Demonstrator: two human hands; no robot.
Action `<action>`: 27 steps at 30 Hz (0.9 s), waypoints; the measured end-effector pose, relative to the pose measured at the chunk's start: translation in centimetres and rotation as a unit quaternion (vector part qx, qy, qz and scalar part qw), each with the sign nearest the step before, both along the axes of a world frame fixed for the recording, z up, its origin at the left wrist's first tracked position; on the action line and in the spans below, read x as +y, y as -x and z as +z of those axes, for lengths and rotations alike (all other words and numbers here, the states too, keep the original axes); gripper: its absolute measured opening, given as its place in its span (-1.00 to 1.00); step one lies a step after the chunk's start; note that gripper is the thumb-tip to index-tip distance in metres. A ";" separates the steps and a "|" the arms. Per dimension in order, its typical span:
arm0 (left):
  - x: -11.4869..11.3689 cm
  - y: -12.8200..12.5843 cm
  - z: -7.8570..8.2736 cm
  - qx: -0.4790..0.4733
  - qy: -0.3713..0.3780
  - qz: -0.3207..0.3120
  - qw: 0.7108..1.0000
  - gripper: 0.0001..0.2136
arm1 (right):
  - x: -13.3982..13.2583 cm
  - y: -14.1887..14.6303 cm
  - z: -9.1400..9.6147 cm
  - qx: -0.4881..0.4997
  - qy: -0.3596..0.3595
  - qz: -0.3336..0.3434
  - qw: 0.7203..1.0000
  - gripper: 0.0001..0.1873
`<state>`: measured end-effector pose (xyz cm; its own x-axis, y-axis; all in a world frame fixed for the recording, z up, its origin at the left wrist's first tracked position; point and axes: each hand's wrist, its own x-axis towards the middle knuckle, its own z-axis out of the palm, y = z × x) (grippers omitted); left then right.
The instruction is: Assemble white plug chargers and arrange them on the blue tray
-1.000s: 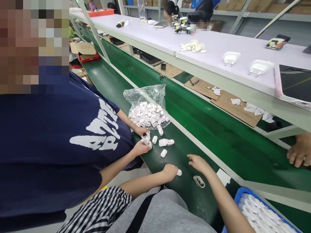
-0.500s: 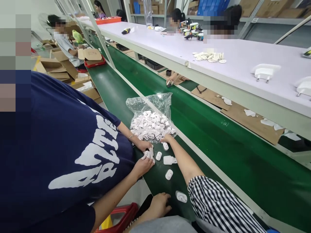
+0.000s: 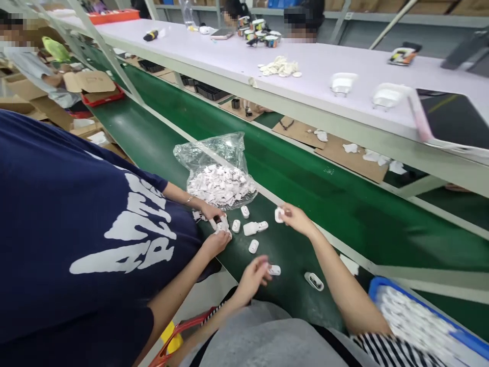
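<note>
Right hand (image 3: 296, 219) is pinching a small white piece (image 3: 279, 214) above the green bench (image 3: 292, 300); fingers cover its right end, so its full outline can't be read. Left hand (image 3: 252, 278) is released, fingers loose and motion-blurred. Its fingertips overlap the near end of a white oval part (image 3: 275, 270) on the bench; can't tell if they touch. White oval housing (image 3: 314, 281) lies below the right forearm, opening up, dark bits inside too small to identify. Clear bag (image 3: 234, 143) holds a heap of white pieces, too jumbled to separate. Co-worker's hands (image 3: 216, 244) grip something white with a dark spot, mostly covered by fingers. Blue bin (image 3: 373, 289) runs out of frame at right; its white contents are blurred. White sheet (image 3: 350, 265) is partly behind the right forearm.
</note>
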<state>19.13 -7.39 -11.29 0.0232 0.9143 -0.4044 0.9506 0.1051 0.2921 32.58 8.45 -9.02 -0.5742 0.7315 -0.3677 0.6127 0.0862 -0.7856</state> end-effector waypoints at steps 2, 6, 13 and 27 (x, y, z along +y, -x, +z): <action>-0.4 -4.6 0.9 -0.210 0.032 0.072 0.974 -0.59 | -5.3 -4.2 1.3 -0.021 -0.061 0.001 0.998 -0.96; -1.2 -10.7 1.4 -0.561 0.228 0.173 0.776 -0.70 | -15.2 -10.5 1.5 -0.080 -0.069 -0.033 0.994 -0.83; -2.8 -15.7 -0.3 -0.502 0.286 0.040 0.815 -0.68 | -21.8 -17.1 -2.4 -0.023 0.066 -0.302 0.951 -0.59; 3.5 -17.0 -4.2 -0.138 0.102 -0.203 0.964 -0.56 | -17.5 -15.7 -7.8 -0.179 -0.144 -0.203 0.952 -0.74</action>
<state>36.17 -3.86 -15.49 0.4952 0.7090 -0.5021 0.8143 -0.1773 0.5528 48.29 -9.04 -16.77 -0.0982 0.9666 -0.2367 0.8655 -0.0344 -0.4997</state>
